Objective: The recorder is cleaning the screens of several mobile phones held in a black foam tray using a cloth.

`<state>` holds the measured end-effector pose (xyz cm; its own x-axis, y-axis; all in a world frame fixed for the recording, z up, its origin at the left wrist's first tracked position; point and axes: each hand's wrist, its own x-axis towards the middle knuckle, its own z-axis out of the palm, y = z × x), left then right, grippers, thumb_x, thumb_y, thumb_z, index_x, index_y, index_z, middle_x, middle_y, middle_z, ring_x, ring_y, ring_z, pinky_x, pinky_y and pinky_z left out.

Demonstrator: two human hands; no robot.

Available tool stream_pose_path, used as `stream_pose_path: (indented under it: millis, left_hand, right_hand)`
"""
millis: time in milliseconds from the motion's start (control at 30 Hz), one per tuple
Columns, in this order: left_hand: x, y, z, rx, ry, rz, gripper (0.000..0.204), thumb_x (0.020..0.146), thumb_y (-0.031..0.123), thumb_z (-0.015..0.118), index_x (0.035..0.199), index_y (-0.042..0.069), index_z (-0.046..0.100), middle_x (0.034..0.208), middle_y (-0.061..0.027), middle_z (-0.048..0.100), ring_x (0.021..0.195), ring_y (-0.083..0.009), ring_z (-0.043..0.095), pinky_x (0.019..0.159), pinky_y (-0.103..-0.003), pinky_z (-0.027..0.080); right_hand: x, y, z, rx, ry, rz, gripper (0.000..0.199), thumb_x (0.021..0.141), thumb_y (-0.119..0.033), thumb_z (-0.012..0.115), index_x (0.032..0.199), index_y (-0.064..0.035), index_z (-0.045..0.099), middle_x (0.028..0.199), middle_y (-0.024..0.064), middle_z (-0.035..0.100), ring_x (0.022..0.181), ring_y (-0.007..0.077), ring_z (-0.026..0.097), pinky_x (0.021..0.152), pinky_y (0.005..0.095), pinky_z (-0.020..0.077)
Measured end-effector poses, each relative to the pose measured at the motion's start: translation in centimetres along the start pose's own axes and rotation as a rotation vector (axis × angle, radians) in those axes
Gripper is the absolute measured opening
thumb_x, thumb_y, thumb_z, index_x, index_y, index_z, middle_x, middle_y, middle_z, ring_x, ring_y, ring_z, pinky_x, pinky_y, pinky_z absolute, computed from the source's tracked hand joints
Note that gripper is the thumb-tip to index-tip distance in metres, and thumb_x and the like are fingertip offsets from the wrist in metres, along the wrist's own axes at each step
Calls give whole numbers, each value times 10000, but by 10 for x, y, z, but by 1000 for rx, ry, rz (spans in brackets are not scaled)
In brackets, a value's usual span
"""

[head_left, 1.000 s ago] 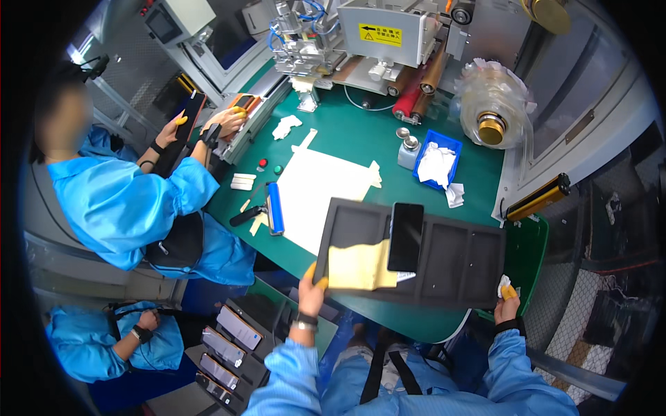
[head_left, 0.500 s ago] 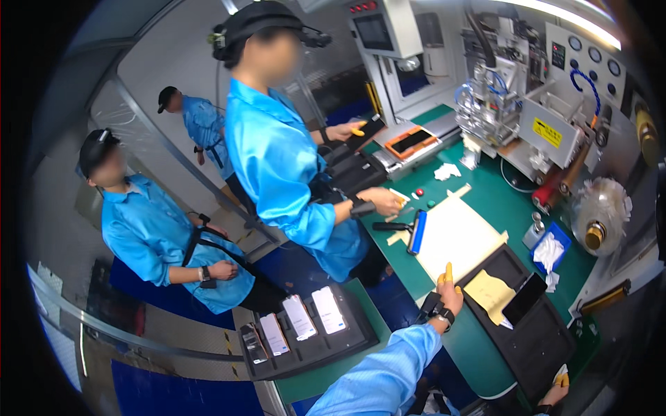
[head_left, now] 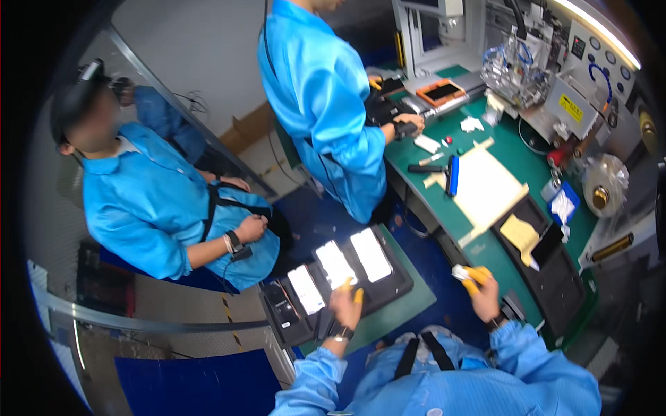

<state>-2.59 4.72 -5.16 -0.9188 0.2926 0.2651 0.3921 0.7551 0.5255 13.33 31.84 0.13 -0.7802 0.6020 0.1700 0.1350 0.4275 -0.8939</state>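
Observation:
My left hand [head_left: 345,307] reaches over a dark foam tray [head_left: 397,286] on my left. Its yellow-capped fingertips are apart at the near end of a phone with a lit white screen [head_left: 333,260]; whether they touch it I cannot tell. Beside that lie another lit phone [head_left: 372,254], a third lit one [head_left: 306,289] and a dark-screened phone [head_left: 281,304]. My right hand [head_left: 483,295], with yellow finger covers too, is closed on a small white wipe [head_left: 459,272] in front of the green bench.
A black tray [head_left: 558,301] bears a yellow cloth [head_left: 519,236] and a dark phone [head_left: 548,243]. Past it are a pale mat [head_left: 489,187], a blue roller [head_left: 453,176], a blue box [head_left: 573,197] of wipes and a machine [head_left: 524,76]. One co-worker [head_left: 319,104] stands, another [head_left: 152,201] is at left.
My view has swung toward the left-hand tray. My left hand has left the bench and come over the phones. My right hand has come up into view with the white wipe.

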Motion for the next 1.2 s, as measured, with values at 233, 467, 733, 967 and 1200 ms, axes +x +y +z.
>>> stream_pose_path:
  millis: [233, 467, 733, 967, 1200]
  left_hand:
    - [-49, -59, 3, 155, -42, 3, 465, 609, 259, 761, 1021, 115, 600, 986, -61, 579, 982, -258, 496, 853, -443, 335]
    - [-12, -43, 71, 124, -10, -109, 478, 549, 297, 802, 948, 127, 603, 1098, -96, 495, 1165, -294, 376, 989, -550, 200]
    - [2, -31, 87, 101, -147, -161, 408, 580, 310, 798, 893, 115, 625, 1124, -119, 487, 1195, -317, 340, 976, -626, 140]
    - [4, -26, 91, 155, -167, -200, 459, 585, 320, 795, 954, 119, 610, 1261, -157, 428, 1259, -361, 274, 984, -655, 91]
    - [7, -22, 93, 216, -229, -232, 610, 610, 406, 767, 1111, 119, 569, 1383, -254, 271, 1311, -423, 158, 983, -675, 36]
  right_hand:
    - [65, 0, 163, -232, -127, -331, 197, 668, -35, 695, 857, -89, 678, 811, 70, 589, 777, 254, 571, 667, 329, 457]
    - [167, 33, 264, -268, -560, -968, 135, 679, -152, 687, 794, -82, 679, 853, 37, 577, 765, 221, 542, 638, 320, 439]
    - [201, 26, 310, -237, -970, -993, 176, 667, -113, 679, 833, -58, 698, 901, 48, 604, 872, 206, 555, 738, 324, 458]
    - [211, 23, 308, -307, -1056, -1195, 111, 586, -117, 656, 674, -52, 677, 791, 38, 584, 806, 192, 553, 722, 288, 477]
    - [226, 52, 256, -210, -986, -1089, 288, 578, -39, 655, 864, -24, 678, 880, 64, 595, 832, 221, 582, 718, 285, 515]
